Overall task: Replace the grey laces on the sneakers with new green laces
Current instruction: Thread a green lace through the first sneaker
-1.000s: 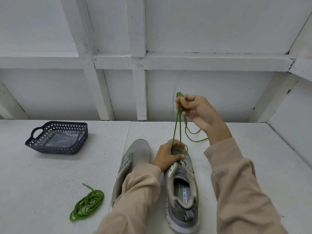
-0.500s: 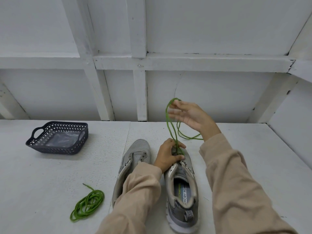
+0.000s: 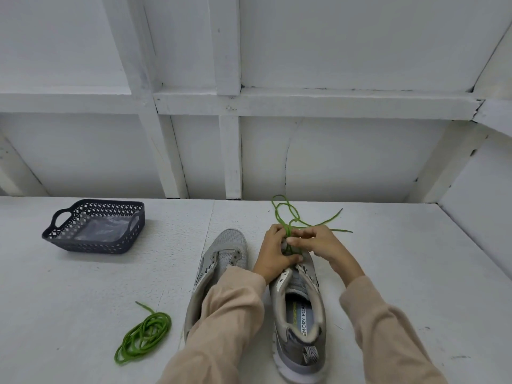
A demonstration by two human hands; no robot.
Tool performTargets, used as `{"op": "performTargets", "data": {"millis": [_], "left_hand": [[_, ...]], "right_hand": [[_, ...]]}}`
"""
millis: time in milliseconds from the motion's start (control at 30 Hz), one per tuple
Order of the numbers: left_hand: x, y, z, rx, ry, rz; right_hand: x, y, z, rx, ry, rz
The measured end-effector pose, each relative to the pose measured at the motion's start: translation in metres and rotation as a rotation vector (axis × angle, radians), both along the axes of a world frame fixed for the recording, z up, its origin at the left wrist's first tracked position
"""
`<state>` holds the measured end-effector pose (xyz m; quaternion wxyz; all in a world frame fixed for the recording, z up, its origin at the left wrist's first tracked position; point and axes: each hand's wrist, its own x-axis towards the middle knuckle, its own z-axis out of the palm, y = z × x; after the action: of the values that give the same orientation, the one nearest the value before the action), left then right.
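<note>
Two grey sneakers stand side by side on the white table, toes pointing away from me. The left sneaker has no lace and my left sleeve crosses over its heel. My left hand grips the toe end of the right sneaker. My right hand pinches the green lace right at the sneaker's front eyelets. Loose loops and two ends of that lace lie on the table beyond my hands. A second green lace sits coiled at the front left.
A dark perforated basket with a clear plastic bag inside stands at the back left. A white panelled wall rises along the table's far edge, and another wall closes the right side.
My right hand came down from high above the sneaker to its front eyelets. The lace it held up taut now lies slack in loops on the table.
</note>
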<state>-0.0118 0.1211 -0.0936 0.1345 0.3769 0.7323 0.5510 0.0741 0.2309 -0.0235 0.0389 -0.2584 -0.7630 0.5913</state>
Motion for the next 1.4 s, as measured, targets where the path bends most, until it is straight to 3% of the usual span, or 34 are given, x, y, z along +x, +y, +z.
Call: {"op": "performTargets", "data": {"millis": [267, 500, 700, 1400], "left_hand": [[-0.001, -0.001, 0.0, 0.038, -0.025, -0.023], [0.0, -0.002, -0.001, 0.011, -0.117, -0.077], [0.0, -0.005, 0.005, 0.014, -0.174, -0.049], [-0.001, -0.003, 0.012, -0.093, -0.157, -0.05]], "right_hand": [[-0.007, -0.009, 0.0, -0.254, 0.069, -0.118], [-0.009, -0.011, -0.006, -0.337, 0.166, -0.18], [-0.009, -0.014, -0.001, -0.173, 0.186, -0.172], [-0.011, -0.006, 0.026, -0.117, 0.286, -0.063]]}}
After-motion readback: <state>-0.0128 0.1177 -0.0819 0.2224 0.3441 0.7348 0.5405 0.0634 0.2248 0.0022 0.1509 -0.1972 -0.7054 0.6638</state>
